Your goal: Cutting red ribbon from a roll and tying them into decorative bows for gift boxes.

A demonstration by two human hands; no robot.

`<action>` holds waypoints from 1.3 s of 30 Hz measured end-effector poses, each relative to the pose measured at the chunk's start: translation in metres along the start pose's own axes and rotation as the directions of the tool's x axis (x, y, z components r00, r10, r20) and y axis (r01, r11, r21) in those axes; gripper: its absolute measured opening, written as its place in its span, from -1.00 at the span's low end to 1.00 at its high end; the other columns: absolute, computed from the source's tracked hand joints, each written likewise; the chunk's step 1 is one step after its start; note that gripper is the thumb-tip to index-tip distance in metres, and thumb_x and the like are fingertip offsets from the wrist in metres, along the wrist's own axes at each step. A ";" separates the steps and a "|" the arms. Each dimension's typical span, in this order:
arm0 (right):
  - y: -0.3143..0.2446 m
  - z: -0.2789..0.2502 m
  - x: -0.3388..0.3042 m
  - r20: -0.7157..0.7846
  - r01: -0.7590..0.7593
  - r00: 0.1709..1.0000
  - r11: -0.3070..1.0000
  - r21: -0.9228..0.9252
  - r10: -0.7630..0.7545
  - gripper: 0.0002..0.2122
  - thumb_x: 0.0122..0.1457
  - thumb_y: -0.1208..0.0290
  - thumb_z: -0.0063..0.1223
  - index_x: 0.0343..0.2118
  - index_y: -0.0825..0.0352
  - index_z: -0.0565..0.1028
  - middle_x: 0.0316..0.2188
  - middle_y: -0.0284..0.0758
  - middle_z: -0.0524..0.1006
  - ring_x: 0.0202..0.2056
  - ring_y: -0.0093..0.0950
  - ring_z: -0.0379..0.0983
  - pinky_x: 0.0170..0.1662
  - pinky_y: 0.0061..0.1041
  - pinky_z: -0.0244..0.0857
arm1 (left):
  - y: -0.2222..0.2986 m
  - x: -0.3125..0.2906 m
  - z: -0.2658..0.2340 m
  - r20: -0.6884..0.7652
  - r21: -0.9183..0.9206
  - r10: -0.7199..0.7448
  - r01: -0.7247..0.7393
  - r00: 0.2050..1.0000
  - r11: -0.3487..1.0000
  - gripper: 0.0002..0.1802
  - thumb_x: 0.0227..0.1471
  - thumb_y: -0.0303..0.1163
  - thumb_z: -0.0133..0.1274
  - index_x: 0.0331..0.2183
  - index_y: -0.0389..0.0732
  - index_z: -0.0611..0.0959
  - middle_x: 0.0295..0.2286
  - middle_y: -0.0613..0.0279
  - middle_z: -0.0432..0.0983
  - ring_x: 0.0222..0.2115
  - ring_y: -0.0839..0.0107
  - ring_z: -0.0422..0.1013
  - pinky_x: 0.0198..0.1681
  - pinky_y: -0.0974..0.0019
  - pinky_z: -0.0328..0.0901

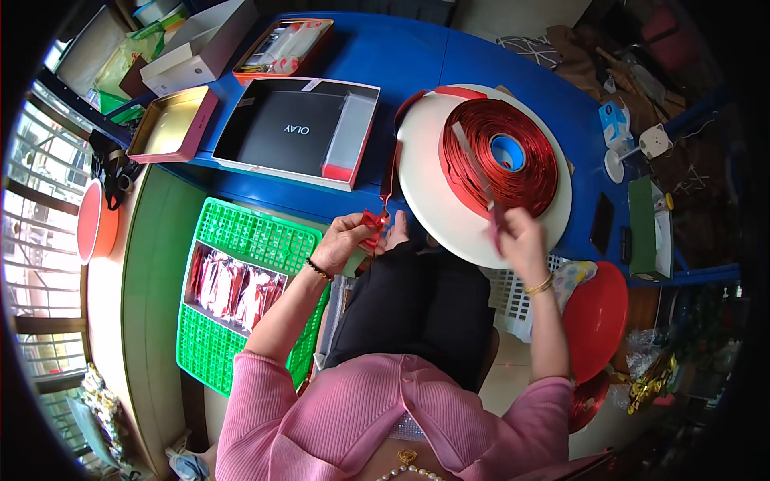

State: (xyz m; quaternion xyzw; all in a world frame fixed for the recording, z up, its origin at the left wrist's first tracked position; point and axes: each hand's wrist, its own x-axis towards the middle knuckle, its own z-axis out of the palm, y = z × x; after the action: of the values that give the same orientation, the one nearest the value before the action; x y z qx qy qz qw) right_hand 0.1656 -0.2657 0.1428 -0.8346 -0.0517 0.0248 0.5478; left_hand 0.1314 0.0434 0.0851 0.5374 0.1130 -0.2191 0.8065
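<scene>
**Red ribbon in the left hand, scissors in the right**

The person's two hands work at the near edge of a blue counter (pixel 401 48). The left hand (pixel 350 240) is closed on a gathered bunch of ribbon (pixel 373 224), pinched between thumb and fingers. From this bunch a strand (pixel 391 176) runs away from the left hand, up along the near-left side of a white disc (pixel 425 184). The right hand (pixel 521 244) grasps the scissors (pixel 473 162) by their reddish handles; the blades point forward and to the left, over the roll (pixel 529 180). Whether the blades touch it cannot be told. The roll, wound of shiny red ribbon about a blue core (pixel 497 151), lies flat on the disc, just ahead of the right hand.

Ahead and to the left of the left hand lies a box (pixel 281 176) with a black panel; farther left is a gold-lined tin (pixel 172 124). Beside the left forearm, a green crate (pixel 257 232) carries red-and-white packets (pixel 233 289). To the right of the right hand, a dark slab (pixel 601 223) rests on the counter.
</scene>
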 end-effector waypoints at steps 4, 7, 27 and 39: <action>0.003 -0.050 0.050 -0.268 -0.044 0.949 0.774 -0.632 -0.164 -0.76 -0.09 0.23 0.21 -0.50 0.30 0.46 -0.60 -0.20 0.52 -0.52 -0.24 0.48 -0.44 -0.33 0.31 | -0.002 0.004 -0.002 -0.134 0.078 0.150 -0.141 0.980 0.987 -0.81 0.04 -0.45 -0.09 -0.34 -0.32 0.57 -0.50 0.10 0.55 -0.49 0.36 0.50 -0.36 0.33 0.39; 0.028 -0.076 0.073 -0.261 -0.072 0.932 0.579 -0.812 -0.251 -0.78 -0.08 0.25 0.18 -0.49 0.31 0.47 -0.51 -0.15 0.52 -0.43 -0.13 0.45 -0.34 -0.21 0.32 | 0.010 -0.003 0.008 -0.192 0.056 0.179 -0.172 0.965 0.984 -0.79 0.04 -0.45 -0.09 -0.31 -0.34 0.58 -0.46 0.10 0.55 -0.45 0.36 0.50 -0.33 0.33 0.39; -0.043 0.150 -0.046 -0.007 0.614 0.786 0.778 0.132 -0.618 -0.82 -0.19 0.55 0.27 -0.51 0.36 0.47 -0.34 -0.26 0.48 -0.26 -0.28 0.41 -0.23 -0.38 0.28 | 0.083 -0.052 0.049 -0.148 -0.136 0.310 -0.329 0.939 0.934 -0.80 0.07 -0.47 -0.13 -0.29 -0.38 0.50 -0.38 0.03 0.52 -0.38 0.26 0.49 -0.23 0.27 0.38; -0.068 0.109 -0.022 -0.011 0.707 0.706 0.703 0.075 -0.709 -0.88 -0.16 0.52 0.26 -0.54 0.33 0.52 -0.40 -0.35 0.57 -0.24 -0.40 0.49 -0.02 -0.36 0.22 | 0.033 -0.024 0.009 0.142 0.193 0.420 -0.442 0.896 0.876 -0.18 0.00 0.01 0.03 0.12 -0.30 0.15 0.05 0.03 0.20 0.09 0.24 0.15 0.08 0.20 0.13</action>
State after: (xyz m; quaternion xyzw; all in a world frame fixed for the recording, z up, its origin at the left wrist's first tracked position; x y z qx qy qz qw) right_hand 0.1294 -0.1417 0.1616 -0.7300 -0.3722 -0.1774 0.5451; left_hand 0.1256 0.0516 0.1254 0.6241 -0.0735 -0.0707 0.7747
